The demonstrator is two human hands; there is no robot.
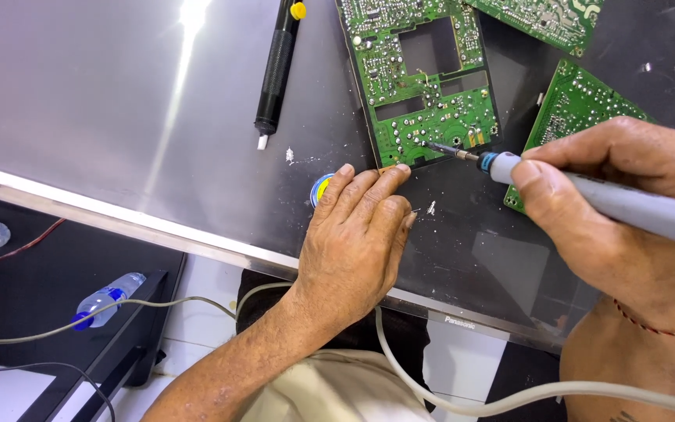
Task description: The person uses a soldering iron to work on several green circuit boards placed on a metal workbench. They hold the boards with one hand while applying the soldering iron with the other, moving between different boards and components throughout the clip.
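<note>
right hand: closed around grey soldering iron, tip on green circuit board | left hand: flat, open, holding nothing, fingertips at board's lower edge | board lay on bench | black desoldering pump nearby

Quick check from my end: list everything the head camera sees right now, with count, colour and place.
circuit board: three, green, top centre to right on the panel
soldering iron: one, grey with blue collar, tip on the centre board's lower edge
desoldering pump: one, black with yellow cap, top centre, lying on the panel
round tin: one, blue and yellow, partly hidden behind the left fingers
panel: one, dark and glossy, under everything
bottle: one, clear with blue cap, lower left, off the panel
cable: grey, bottom
left hand: resting flat on the panel by the board's corner
right hand: gripping the soldering iron
</note>
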